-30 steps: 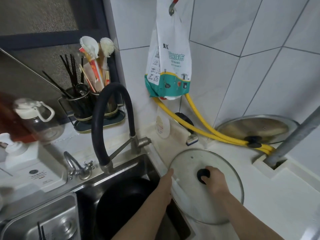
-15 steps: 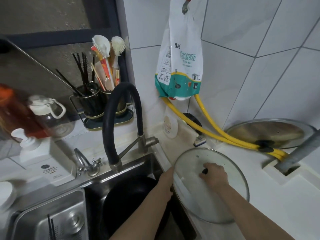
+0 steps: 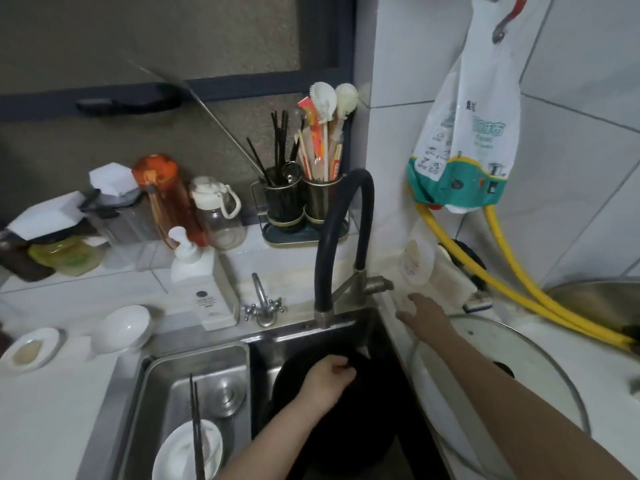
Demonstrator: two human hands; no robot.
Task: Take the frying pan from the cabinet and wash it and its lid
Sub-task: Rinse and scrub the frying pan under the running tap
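The black frying pan (image 3: 349,420) lies in the right sink basin (image 3: 298,341). My left hand (image 3: 330,379) is down in the basin with its fingers curled over the pan's far rim. The glass lid (image 3: 512,386) with its black knob lies flat on the white counter to the right of the sink, partly under my right forearm. My right hand (image 3: 424,315) reaches past the lid with fingers stretched out, just short of the metal tap lever (image 3: 379,284) at the base of the black gooseneck faucet (image 3: 341,233). It holds nothing.
The left basin (image 3: 156,393) holds a white plate and chopsticks. A soap dispenser (image 3: 204,285), bottles, white bowls and a utensil holder (image 3: 301,202) crowd the ledge behind. Yellow hoses (image 3: 519,292), a hanging plastic bag (image 3: 464,147) and a steel lid (image 3: 595,296) are on the right.
My right hand let go of the lid's knob and moved up left toward the tap lever. My left hand dropped from the lid's edge into the basin onto the pan. The view swung left.
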